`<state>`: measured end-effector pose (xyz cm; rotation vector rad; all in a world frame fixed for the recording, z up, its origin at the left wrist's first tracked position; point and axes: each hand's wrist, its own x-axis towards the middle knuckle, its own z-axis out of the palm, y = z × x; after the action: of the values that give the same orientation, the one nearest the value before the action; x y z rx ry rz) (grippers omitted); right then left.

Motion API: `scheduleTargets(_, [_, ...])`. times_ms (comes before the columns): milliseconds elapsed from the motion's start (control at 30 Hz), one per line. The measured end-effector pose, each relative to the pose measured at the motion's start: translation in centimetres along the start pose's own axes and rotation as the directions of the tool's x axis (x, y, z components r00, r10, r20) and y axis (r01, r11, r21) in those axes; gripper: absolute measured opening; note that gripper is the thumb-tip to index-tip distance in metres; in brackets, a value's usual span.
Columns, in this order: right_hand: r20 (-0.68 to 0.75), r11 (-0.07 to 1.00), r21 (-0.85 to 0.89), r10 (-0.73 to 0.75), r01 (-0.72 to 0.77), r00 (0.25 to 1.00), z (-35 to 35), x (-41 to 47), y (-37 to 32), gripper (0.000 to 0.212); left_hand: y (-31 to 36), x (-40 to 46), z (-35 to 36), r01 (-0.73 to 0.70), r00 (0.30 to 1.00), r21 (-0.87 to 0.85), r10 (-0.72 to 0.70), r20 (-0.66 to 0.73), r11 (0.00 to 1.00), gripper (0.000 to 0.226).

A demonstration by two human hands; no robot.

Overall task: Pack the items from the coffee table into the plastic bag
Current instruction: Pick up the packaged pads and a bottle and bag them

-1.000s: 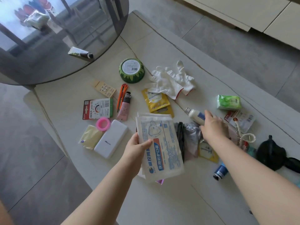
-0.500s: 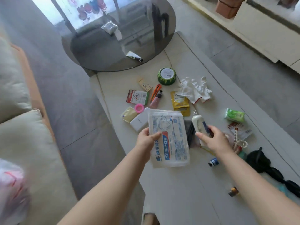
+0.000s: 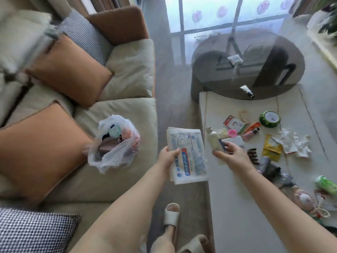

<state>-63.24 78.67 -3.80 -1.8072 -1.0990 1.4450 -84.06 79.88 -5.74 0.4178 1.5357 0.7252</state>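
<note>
My left hand (image 3: 168, 157) grips a flat white mask packet (image 3: 187, 154) with blue and red print, held over the gap between sofa and coffee table (image 3: 237, 198). My right hand (image 3: 230, 155) holds a small pale bottle (image 3: 214, 140) with a blue label, upright above the table's left edge. The white plastic bag (image 3: 113, 143) lies open on the sofa seat to the left, with several items inside. Many small items stay scattered on the table: a green round tin (image 3: 269, 119), white gloves (image 3: 293, 144), a yellow sachet (image 3: 271, 150), a pink tube (image 3: 250, 134).
An orange cushion (image 3: 36, 148) and another one (image 3: 71, 70) lie on the beige sofa (image 3: 127, 179) near the bag. A round dark glass table (image 3: 246, 64) with a tube on it stands beyond the coffee table. My slippered feet (image 3: 171, 214) stand on the grey floor between.
My right hand picked the bottle up off the table. Both hands and my view swung left toward the sofa, bringing the plastic bag into sight.
</note>
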Motion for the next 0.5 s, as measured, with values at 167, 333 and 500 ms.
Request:
scheduleTargets(167, [0.129, 0.997, -0.052, -0.042, 0.049, 0.991, 8.6, -0.5, -6.2, 0.045, 2.8, -2.9, -9.3, -0.067, 0.991, -0.192, 0.042, -0.128, 0.979, 0.028])
scheduleTargets(333, [0.232, 0.99, -0.129, -0.029, 0.06, 0.972, 17.5, -0.7, -10.6, 0.031, 4.3, -4.0, -18.6, -0.103, 0.965, -0.385, -0.001, -0.262, 0.917, 0.016])
scheduleTargets(500, [0.28, 0.987, -0.159, 0.054, -0.009, 0.958, 26.0, 0.4, -12.3, 0.033, 5.3, -3.2, -26.7, -0.045, 0.942, -0.451, -0.113, -0.318, 0.892, 0.034])
